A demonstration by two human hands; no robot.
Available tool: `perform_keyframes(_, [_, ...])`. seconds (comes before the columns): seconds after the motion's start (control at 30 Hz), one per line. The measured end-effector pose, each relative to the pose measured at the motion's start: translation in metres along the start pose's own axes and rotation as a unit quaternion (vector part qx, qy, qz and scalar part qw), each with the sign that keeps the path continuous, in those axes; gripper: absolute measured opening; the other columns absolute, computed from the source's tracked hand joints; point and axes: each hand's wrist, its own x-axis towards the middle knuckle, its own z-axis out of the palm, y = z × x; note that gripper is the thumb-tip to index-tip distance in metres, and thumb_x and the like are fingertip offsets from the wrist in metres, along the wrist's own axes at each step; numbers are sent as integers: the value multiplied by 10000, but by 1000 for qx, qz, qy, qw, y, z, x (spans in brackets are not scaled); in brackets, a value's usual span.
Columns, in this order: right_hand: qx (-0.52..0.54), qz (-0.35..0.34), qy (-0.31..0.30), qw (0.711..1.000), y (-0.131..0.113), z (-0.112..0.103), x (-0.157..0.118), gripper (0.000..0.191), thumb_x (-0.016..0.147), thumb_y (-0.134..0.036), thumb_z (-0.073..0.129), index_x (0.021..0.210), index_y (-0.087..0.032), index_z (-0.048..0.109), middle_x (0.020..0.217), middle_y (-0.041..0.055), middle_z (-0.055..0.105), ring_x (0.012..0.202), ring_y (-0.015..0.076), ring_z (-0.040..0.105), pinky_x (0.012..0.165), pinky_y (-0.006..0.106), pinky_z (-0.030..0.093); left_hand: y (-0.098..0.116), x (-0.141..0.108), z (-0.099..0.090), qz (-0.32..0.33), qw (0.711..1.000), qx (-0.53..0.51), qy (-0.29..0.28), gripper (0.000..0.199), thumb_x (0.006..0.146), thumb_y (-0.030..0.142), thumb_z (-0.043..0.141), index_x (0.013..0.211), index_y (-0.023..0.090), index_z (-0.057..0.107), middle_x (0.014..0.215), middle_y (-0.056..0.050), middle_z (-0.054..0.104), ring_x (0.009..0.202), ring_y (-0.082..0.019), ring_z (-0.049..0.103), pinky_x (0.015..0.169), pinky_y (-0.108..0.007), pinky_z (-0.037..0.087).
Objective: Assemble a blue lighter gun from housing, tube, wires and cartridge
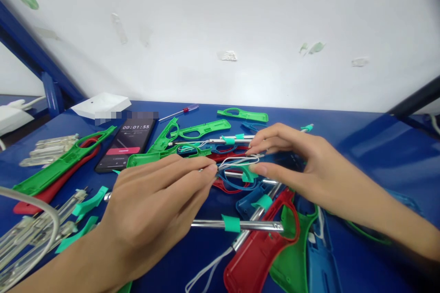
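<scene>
My left hand (156,197) is closed, thumb and fingertips pinching one end of a thin white looped wire (237,161). What else lies inside that grip is hidden. To its right, my right hand (295,155) is open, thumb and fingers apart around the far end of the loop; whether they touch it I cannot tell. Beneath both hands lie metal tubes (254,225) wrapped with teal tape (231,223), among plastic handle shells. A red shell (247,256), a green shell (292,256) and a blue shell (323,261) lie below my right hand.
On the blue table, a phone (125,139) shows a timer, with a screwdriver (180,112) and white box (103,103) behind. Green shells (202,129) lie in the middle. Clear slim parts (51,149) and a white cable (51,224) are at left. A white wall stands behind.
</scene>
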Motion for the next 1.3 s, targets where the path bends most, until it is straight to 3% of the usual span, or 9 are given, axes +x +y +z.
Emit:
perform_keyframes(0.2, [21, 21, -11, 999, -2, -1, 3, 231, 956, -513, 900, 1105, -365, 803, 1152, -39, 841, 1078, 217, 788, 942, 350, 610, -2, -1, 6, 42, 998, 37, 26, 117, 1093, 121, 680, 1129, 198, 761, 1079, -28, 891, 901, -170, 863, 809, -275, 699])
perform_keyframes(0.47, [8, 26, -10, 1000, -3, -3, 1, 193, 932, -507, 917, 1056, -401, 813, 1088, -77, 821, 946, 177, 752, 846, 328, 552, -4, 3, 6, 60, 997, 43, -1, 163, 1124, 97, 601, 1146, 188, 735, 1090, -42, 889, 890, -170, 858, 791, -297, 689])
perform_keyframes(0.63, [18, 34, -7, 999, -8, -2, 1, 227, 937, -536, 903, 1051, -361, 815, 1093, -51, 832, 996, 191, 766, 865, 328, 550, -5, 1, 6, 56, 997, 46, 4, 182, 1128, 108, 593, 1144, 184, 757, 1088, -50, 890, 893, -173, 860, 799, -298, 690])
perform_keyframes(0.77, [2, 43, -27, 999, -14, -4, -1, 261, 1071, -599, 714, 1095, -363, 821, 1044, -28, 825, 869, 192, 711, 620, 331, 468, -6, 0, 5, 54, 997, 49, 3, 154, 1108, 125, 649, 1138, 201, 779, 1115, -46, 888, 904, -179, 857, 817, -305, 687])
perform_keyframes(0.83, [-4, 47, -31, 998, -15, -5, -2, 311, 1119, -606, 617, 1124, -366, 815, 1071, -7, 828, 905, 216, 716, 553, 335, 402, -5, -1, 5, 52, 997, 46, 16, 150, 1108, 117, 648, 1137, 202, 769, 1107, -41, 884, 884, -169, 847, 785, -292, 674])
perform_keyframes(0.93, [-6, 49, -32, 998, -16, -7, -4, 313, 1136, -576, 571, 1150, -369, 805, 1134, 14, 835, 1040, 265, 741, 548, 337, 373, -5, -2, 5, 47, 998, 39, 22, 150, 1116, 112, 636, 1138, 208, 749, 1110, -31, 879, 890, -159, 841, 784, -282, 666])
perform_keyframes(1.1, [-38, 29, -21, 999, -19, -8, -3, 218, 1119, -459, 601, 1131, -364, 797, 960, -39, 782, 717, 174, 605, 562, 342, 384, -6, -1, 6, 40, 998, 41, 19, 153, 1118, 122, 641, 1132, 221, 757, 1124, -23, 876, 903, -157, 840, 807, -280, 670])
perform_keyframes(1.3, [-51, 16, -11, 999, -20, -6, -2, 115, 1067, -404, 695, 1088, -364, 801, 981, -72, 794, 767, 149, 636, 613, 327, 421, -7, 2, 6, 37, 998, 40, 21, 155, 1119, 128, 638, 1120, 226, 757, 1117, -23, 877, 900, -158, 839, 808, -285, 674])
